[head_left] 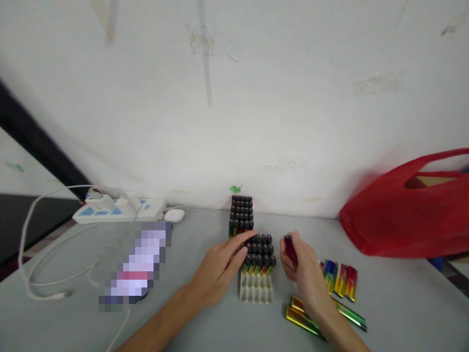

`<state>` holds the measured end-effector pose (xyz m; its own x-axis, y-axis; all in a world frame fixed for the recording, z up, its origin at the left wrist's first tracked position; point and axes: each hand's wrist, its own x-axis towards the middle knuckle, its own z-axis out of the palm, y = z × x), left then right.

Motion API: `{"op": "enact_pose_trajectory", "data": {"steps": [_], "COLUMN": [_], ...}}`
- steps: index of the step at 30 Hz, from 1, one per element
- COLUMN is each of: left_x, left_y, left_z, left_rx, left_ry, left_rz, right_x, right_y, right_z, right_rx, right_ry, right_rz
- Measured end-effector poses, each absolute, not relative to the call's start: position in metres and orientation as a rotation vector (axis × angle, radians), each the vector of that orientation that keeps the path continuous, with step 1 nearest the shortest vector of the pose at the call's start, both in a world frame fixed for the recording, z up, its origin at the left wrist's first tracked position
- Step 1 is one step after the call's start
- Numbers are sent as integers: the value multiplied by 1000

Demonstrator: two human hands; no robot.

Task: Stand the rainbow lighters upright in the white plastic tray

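Observation:
A white slotted tray [256,295] stands on the table, its back rows filled with slim upright pieces with black tops [259,248] and shiny multicoloured bodies. The front rows of slots hold nothing. My left hand [217,266] is open at the tray's left side, index finger and thumb stretched out against the black tops. To the right of the tray, my right hand [302,264] is closed around a slim dark red piece [290,249], held tilted with its dark end up. Behind the tray stands a second block of black-topped pieces [242,208].
Shiny coloured pieces lie beyond my right wrist [351,283], and green-gold ones [302,320] lie beneath my forearm. A red bag [395,220] stands at the right. At the left are a blurred phone [137,264], a power strip [120,210] and white cables [31,274]. A wall closes the back.

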<state>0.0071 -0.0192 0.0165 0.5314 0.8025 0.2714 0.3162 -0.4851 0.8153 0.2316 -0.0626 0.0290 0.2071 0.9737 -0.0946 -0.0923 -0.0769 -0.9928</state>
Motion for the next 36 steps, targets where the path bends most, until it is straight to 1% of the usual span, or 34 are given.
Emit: {"op": "enact_pose_trajectory", "data": {"steps": [3, 10, 12, 16, 22, 27, 36], "left_x": [7, 6, 6, 6, 7, 8, 8], "left_y": [-19, -19, -19, -18, -19, -20, -20], "left_z": [16, 14, 12, 10, 15, 19, 18], "left_rx": [2047, 2047, 2053, 2055, 1976, 1980, 2002], "left_ry": [900, 895, 895, 888, 854, 864, 869], "left_rz": [853, 852, 856, 876, 872, 867, 863], "right_x": [229, 231, 233, 234, 233, 231, 230], "right_y": [-70, -82, -84, -89, -92, -91, -92], "right_z": [40, 47, 48, 57, 62, 60, 60], "right_rx": [-1296, -1213, -1177, -1080, -1232, -1304, -1352], "right_ry": [-957, -1388, -1479, -1690, -1925, -2049, -2101], "right_rz": [997, 541, 472, 573, 921, 887, 788]}}
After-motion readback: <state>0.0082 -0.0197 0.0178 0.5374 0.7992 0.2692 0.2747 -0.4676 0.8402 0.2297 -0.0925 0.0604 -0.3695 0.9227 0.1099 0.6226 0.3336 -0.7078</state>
